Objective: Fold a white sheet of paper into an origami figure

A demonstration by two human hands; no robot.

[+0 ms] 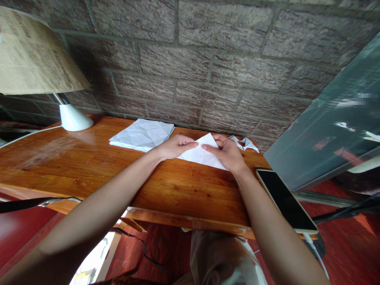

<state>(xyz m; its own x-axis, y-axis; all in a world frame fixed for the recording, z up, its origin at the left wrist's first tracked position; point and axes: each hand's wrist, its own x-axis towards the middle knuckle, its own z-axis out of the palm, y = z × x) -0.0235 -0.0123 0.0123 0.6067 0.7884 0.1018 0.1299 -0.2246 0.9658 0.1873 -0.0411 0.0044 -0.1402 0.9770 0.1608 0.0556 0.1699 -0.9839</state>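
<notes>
1. The left hand (173,147) and the right hand (228,153) meet at the centre of the frame, over the far part of the wooden counter (89,162). Between them lies a white sheet (199,154), already folded to a point that shows upward.
2. The fingers of the left hand are narrow and close together, and they press on the left edge of the sheet. I cannot tell if the thumb pinches it from under.
3. The fingers of the right hand are curled and hold the sheet near its upper point.
4. I judge that the step in hand is the making of a fold: one hand keeps the sheet in place while the other brings the edge over.
5. The next move, I think, calls for exact meeting of the edges and then firm pressure along the line, so the crease is sharp.
6. Left of the hands lies a creased paper stack (142,135); right of them, a small folded piece (245,143). A phone (285,200) lies at the right edge of the counter, and a lamp (73,118) stands at the upper left.
</notes>
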